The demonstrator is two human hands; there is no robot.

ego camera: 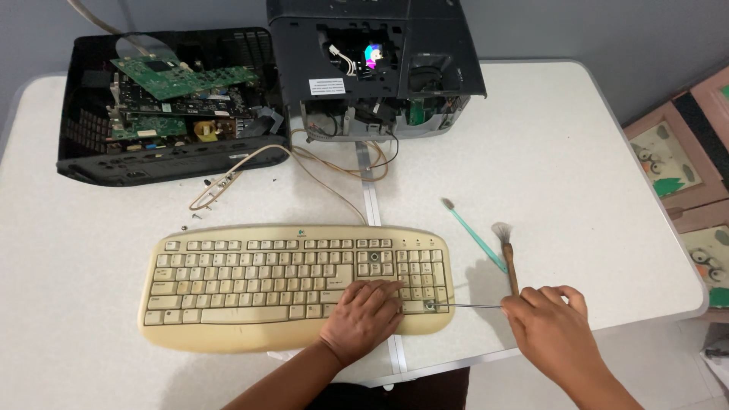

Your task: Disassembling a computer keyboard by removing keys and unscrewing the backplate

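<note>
A yellowed beige keyboard (266, 281) lies on the white table (577, 152). My left hand (364, 317) rests flat on its lower right part, pressing it down. My right hand (553, 328) grips a thin metal tool (467, 306) whose tip touches a key at the keyboard's lower right corner. A small brush with a brown handle (507, 254) lies just above my right hand, beside a teal toothbrush (474, 235).
An opened black device casing with green circuit boards (171, 102) sits at the back left. A dismantled black projector body (372, 64) stands at the back centre. A beige cable (304, 163) and small screws (216, 186) lie behind the keyboard. Patterned boards (683, 159) stand at the right.
</note>
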